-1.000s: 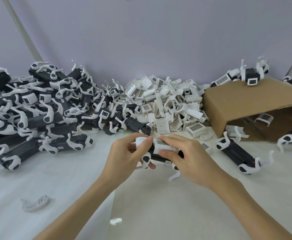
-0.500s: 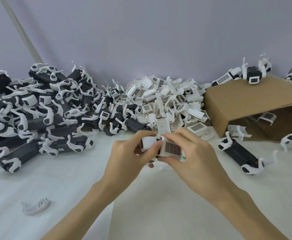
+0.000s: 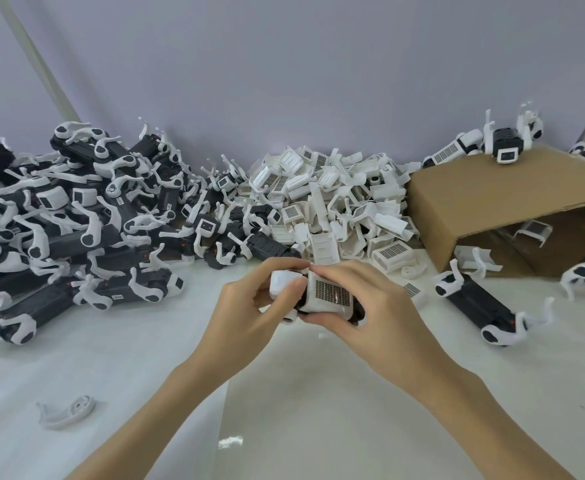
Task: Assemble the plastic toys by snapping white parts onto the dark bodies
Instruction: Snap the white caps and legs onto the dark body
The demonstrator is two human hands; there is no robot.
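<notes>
At the centre of the view, above the white worktop [image 3: 318, 410], the left hand [image 3: 246, 317] and right hand [image 3: 377, 317] hold one toy [image 3: 329, 296] between them: the left fingers [image 3: 292, 287] pinch its white end piece, and the right fingers curl over and under the white grille part seated on its dark body. A heap of assembled toys [image 3: 76, 220] lies at nine to ten o'clock, a pile of loose white parts [image 3: 336, 206] at twelve, and a tipped cardboard box [image 3: 498, 202] at two o'clock, with another toy [image 3: 481, 306] lying just in front of it.
</notes>
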